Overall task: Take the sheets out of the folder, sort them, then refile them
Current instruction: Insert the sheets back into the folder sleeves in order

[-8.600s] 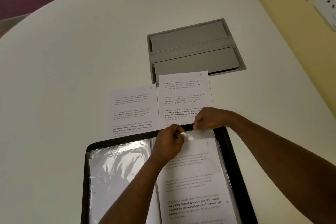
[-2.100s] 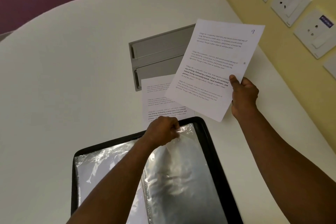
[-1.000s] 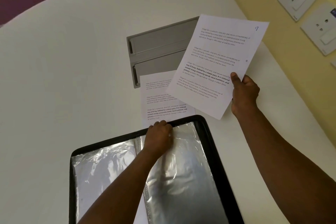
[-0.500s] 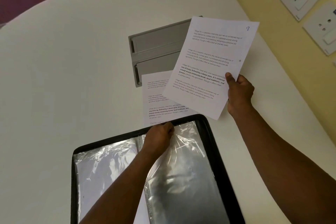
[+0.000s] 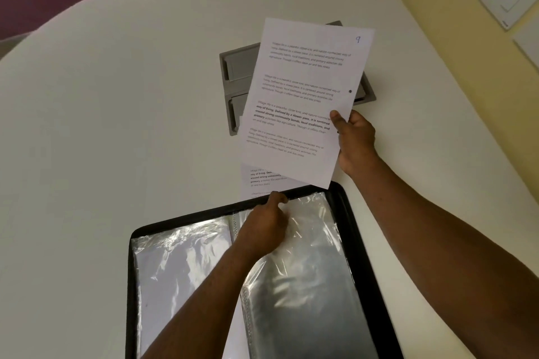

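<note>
— Right hand [image 5: 354, 137]? 
— Pinching sheet marked 9 [image 5: 303, 102] by its right edge, held above table [image 5: 116, 96]

— Left hand [image 5: 267, 224]? 
— Fingers closed on top edge of clear sleeve [image 5: 306, 242], right page of open black folder [image 5: 361, 271], near table's front edge; another sheet [image 5: 259, 181] flat just beyond

Two bare forearms, sleeveless as far as visible. Bare left hand [image 5: 262, 230] and bare right hand [image 5: 354, 137]: no rings, watch, bracelets or gloves.

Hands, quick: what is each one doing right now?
Left hand: closed, pinching the plastic sleeve at its top edge.
Right hand: closed, holding sheet 9.
</note>
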